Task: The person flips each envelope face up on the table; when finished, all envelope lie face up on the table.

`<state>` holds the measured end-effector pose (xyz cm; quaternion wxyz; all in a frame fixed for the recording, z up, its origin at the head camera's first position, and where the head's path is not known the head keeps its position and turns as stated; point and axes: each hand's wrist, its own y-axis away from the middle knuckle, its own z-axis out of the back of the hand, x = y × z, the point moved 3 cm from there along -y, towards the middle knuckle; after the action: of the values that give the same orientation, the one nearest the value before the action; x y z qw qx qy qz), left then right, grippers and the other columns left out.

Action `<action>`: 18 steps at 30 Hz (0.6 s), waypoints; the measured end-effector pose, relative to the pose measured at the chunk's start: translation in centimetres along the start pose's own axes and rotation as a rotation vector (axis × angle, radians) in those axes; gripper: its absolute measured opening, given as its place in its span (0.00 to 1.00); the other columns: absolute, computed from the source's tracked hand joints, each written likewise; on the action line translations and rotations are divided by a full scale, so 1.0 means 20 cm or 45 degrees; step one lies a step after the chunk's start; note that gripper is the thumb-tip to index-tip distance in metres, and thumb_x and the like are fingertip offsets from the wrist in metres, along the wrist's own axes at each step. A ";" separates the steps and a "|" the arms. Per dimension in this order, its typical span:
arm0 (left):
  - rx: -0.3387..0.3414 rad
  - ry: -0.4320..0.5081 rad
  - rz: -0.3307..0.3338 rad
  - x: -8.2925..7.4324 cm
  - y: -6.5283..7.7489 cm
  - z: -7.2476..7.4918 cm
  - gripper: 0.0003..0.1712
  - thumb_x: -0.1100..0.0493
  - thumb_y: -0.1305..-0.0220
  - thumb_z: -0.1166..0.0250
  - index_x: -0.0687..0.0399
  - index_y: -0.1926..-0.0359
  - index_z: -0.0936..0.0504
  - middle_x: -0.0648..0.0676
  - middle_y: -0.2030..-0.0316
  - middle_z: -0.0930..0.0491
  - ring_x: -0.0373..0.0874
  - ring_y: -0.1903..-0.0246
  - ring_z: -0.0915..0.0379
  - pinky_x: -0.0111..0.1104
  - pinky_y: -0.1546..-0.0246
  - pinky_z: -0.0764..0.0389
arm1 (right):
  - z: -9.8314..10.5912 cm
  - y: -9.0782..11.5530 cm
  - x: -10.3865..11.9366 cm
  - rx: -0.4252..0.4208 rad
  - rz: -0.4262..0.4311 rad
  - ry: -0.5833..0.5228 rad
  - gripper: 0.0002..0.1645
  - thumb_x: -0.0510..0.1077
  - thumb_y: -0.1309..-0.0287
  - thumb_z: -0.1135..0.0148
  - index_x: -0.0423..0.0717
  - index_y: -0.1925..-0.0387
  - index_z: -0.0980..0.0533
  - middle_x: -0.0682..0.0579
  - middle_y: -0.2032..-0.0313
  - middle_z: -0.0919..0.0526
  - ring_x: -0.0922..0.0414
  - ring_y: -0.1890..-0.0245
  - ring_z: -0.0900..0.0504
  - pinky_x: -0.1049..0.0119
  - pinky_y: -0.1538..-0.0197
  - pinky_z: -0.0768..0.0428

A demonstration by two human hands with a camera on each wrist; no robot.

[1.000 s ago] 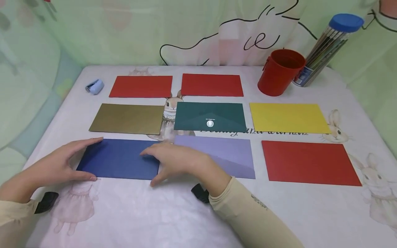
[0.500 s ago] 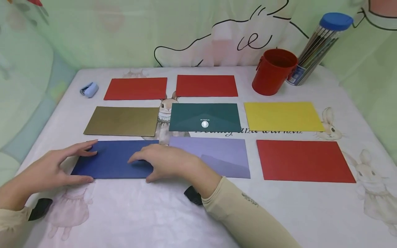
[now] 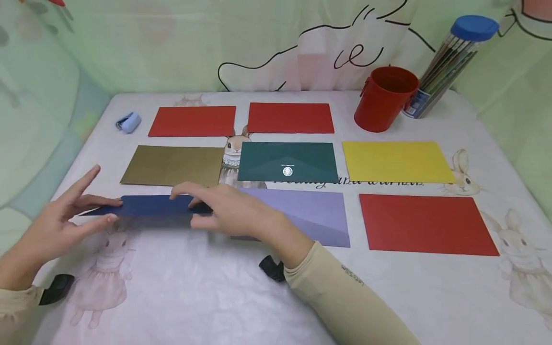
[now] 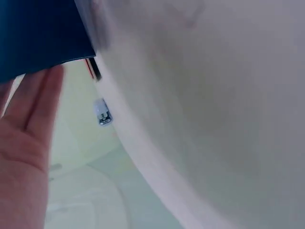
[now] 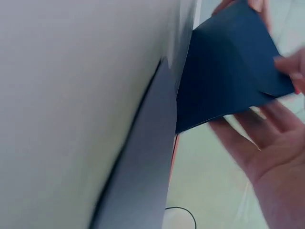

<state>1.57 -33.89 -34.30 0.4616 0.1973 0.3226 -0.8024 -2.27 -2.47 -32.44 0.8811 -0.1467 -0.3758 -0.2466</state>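
Observation:
A dark blue rectangular card is tipped up off the table's near left, its near edge raised so it looks narrow in the head view. My left hand pinches its left end, index finger pointing away. My right hand grips the right end; in the right wrist view the fingers lie behind the card and the thumb in front. To the right lies a lavender card, partly covered by my right forearm. Behind the blue card is a gold-brown card.
Further cards lie in rows: green, yellow, a near red one, and two red ones at the back. A red bucket and a blue-lidded tube of brushes stand back right. A small light-blue object lies back left.
The blue card lay flat under both hands; now its near edge is lifted and both hands have moved up with it. The other cards stay in place.

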 end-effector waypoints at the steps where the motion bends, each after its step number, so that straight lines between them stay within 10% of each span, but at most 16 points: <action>1: -0.060 0.026 -0.049 0.00 -0.01 0.00 0.54 0.66 0.42 0.25 0.53 0.21 0.47 0.38 0.59 0.14 0.24 0.55 0.21 0.15 0.50 0.31 | 0.01 0.00 0.00 -0.046 0.028 -0.015 0.29 0.38 0.33 0.41 0.56 0.34 0.34 0.52 0.48 0.16 0.65 0.60 0.18 0.71 0.66 0.26; 6: -0.299 -0.035 -0.244 0.00 -0.03 0.00 0.55 0.38 0.38 0.32 0.60 0.23 0.48 0.36 0.60 0.19 0.22 0.64 0.21 0.16 0.57 0.26 | 0.03 0.00 0.01 -0.192 0.106 -0.039 0.27 0.33 0.35 0.43 0.51 0.37 0.33 0.49 0.61 0.14 0.66 0.70 0.21 0.73 0.70 0.27; 12: -0.349 -0.218 -0.143 -0.03 -0.05 -0.02 0.59 0.28 0.43 0.36 0.65 0.26 0.43 0.31 0.54 0.29 0.13 0.66 0.29 0.11 0.60 0.32 | 0.04 0.01 -0.01 -0.233 0.008 0.000 0.30 0.33 0.35 0.43 0.54 0.34 0.35 0.54 0.89 0.39 0.60 0.89 0.46 0.71 0.81 0.41; 18: -0.262 -0.272 -0.062 -0.05 -0.06 -0.02 0.56 0.27 0.43 0.40 0.62 0.28 0.38 0.31 0.53 0.32 0.10 0.65 0.31 0.11 0.61 0.30 | 0.04 0.00 -0.02 -0.272 0.005 0.039 0.29 0.33 0.36 0.41 0.51 0.36 0.33 0.53 0.77 0.23 0.62 0.88 0.44 0.71 0.79 0.38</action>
<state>1.08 -32.61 -33.67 0.4916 0.0545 0.3569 -0.7924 -3.09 -1.93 -32.23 0.8665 -0.2368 -0.3337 -0.2859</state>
